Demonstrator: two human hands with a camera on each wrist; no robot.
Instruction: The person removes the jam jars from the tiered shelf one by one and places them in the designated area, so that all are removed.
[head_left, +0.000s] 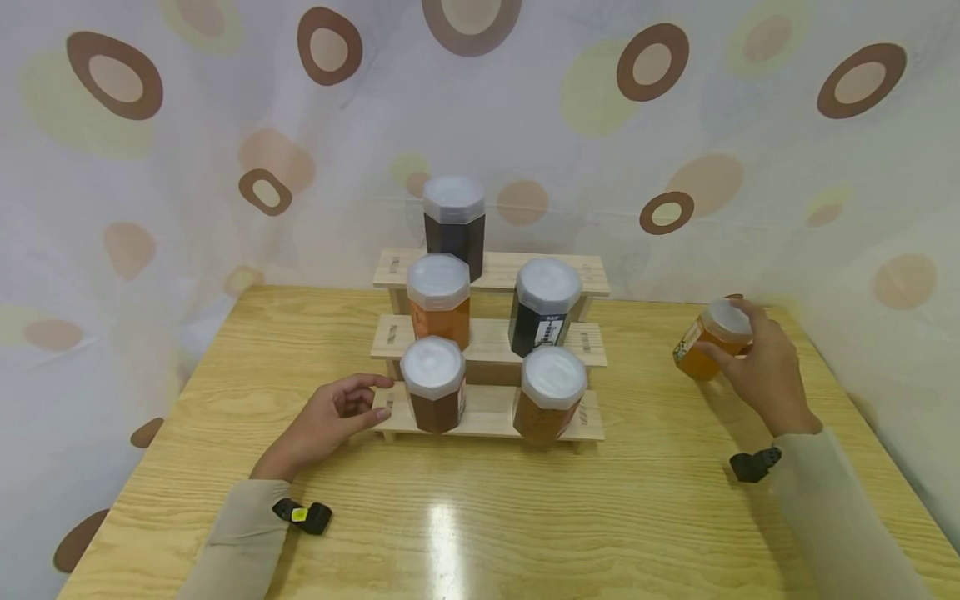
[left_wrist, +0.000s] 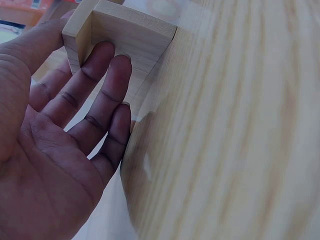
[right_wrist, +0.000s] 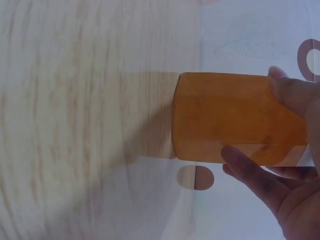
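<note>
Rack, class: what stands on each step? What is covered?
On the rack, top: a black jar; middle: an orange jar and a labelled dark jar; bottom: a brown jar and an amber jar. Jars in front cover low parts of those behind.

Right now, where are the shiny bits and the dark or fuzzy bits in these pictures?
Head view: a white streak of glare on the wooden table, and shine on the jar lids; right wrist view: a shadow stretches over the table from the orange jar; left wrist view: the left hand looks dim, and the close-up wood grain looks soft.
</note>
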